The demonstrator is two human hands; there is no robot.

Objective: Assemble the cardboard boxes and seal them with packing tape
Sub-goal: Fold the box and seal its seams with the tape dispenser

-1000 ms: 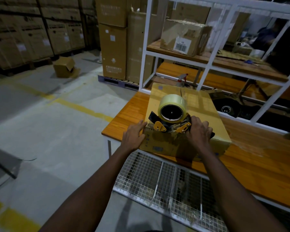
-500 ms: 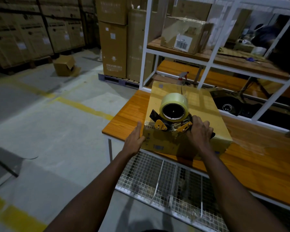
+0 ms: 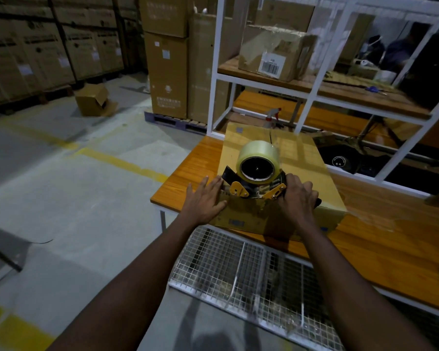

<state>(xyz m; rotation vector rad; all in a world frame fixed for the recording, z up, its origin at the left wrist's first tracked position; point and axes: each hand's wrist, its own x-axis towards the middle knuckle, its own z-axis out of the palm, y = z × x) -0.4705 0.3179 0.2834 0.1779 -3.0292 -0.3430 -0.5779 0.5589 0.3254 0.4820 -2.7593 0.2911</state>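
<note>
Sealing step, item: cardboard box (image 3: 297, 158), flaps closed, lying on the bench (image 3: 188, 173) at its near corner. Right hand (image 3: 298, 196) grips the tape dispenser (image 3: 257, 171) at the box's near edge; left hand (image 3: 204, 198) flat, fingers straight, pressing the top. Next, likely: draw the dispenser away along the centre seam, box held steady.

Tape dispenser (image 3: 257, 178) on box (image 3: 299, 160) (on table (image 3: 188, 178)).
</note>
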